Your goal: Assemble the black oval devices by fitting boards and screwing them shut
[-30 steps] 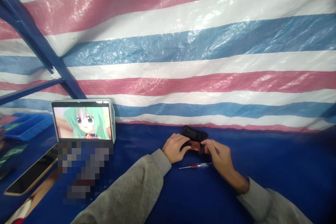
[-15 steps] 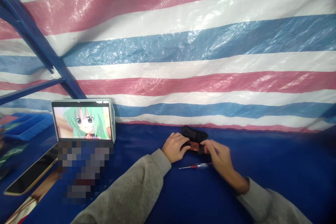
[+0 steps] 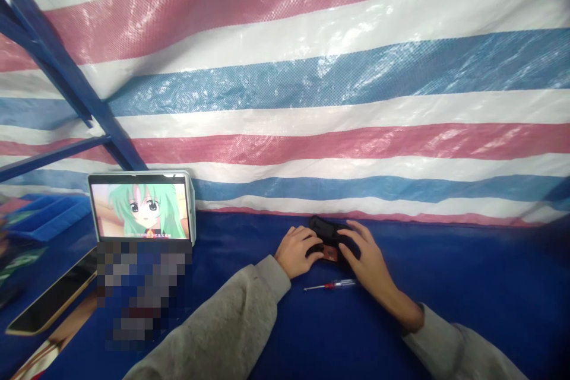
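Note:
My left hand [image 3: 297, 250] is curled round the left end of a small black device with an orange-red part [image 3: 330, 252] on the blue table. My right hand [image 3: 364, 256] lies over the right side of it, fingers reaching onto a black curved cover [image 3: 327, 226] just behind. Most of the small device is hidden under the two hands. A thin screwdriver with a red and clear handle [image 3: 330, 286] lies on the table just in front of my hands, untouched.
A tablet [image 3: 141, 209] stands at the left showing a cartoon. A phone [image 3: 50, 300] lies flat further left, near blue bins [image 3: 48, 214]. A striped tarp [image 3: 312, 83] hangs behind the blue table [image 3: 445, 285]. A blue metal frame [image 3: 57, 77] crosses the upper left.
My right hand has moved from pinching the small device's right end to lying over it, fingers stretched toward the black cover. My left hand and the screwdriver have stayed put.

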Available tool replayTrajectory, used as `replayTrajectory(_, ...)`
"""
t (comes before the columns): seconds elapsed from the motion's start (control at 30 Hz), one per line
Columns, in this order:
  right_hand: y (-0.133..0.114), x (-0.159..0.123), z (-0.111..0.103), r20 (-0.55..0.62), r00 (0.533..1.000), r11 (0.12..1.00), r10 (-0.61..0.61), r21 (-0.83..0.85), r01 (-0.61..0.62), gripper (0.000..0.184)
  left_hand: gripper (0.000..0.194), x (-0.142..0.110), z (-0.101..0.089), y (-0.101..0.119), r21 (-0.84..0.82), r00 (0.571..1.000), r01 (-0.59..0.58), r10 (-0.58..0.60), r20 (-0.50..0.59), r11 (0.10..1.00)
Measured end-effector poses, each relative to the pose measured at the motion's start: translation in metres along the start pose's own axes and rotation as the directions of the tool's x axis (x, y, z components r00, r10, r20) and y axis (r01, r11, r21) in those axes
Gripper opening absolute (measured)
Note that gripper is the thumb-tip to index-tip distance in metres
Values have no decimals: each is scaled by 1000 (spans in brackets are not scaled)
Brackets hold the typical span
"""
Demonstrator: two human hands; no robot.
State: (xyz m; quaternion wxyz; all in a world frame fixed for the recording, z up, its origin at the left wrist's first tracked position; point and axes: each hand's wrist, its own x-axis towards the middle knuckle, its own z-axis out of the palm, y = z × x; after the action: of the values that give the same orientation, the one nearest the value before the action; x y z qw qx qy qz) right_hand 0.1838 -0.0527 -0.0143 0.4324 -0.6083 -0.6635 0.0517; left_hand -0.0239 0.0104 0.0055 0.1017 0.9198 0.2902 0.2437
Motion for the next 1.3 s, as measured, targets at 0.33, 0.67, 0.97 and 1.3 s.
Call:
replayTrajectory(0.33, 6, 6, -3, 57, 998, 998, 29, 48, -32, 15, 20, 4, 0, -5, -99, 999, 46, -43, 30, 994)
replayTrajectory(0.67, -14, 23, -30, 116, 991, 990, 62, 123, -76, 19, 55, -2, -6, 3, -47, 968, 44, -54, -245, 998)
replayTrajectory(0.97, -34, 37, -49, 424, 895, 786, 137, 504, -358, 35, 68, 0, -3, -3, -67, 940, -107, 79, -331, 992)
replayTrajectory(1.3, -26, 31, -48, 274, 956, 993, -105, 79, 87, 52, 68, -1, -6, 0, -154, 966, -106, 65, -249, 982)
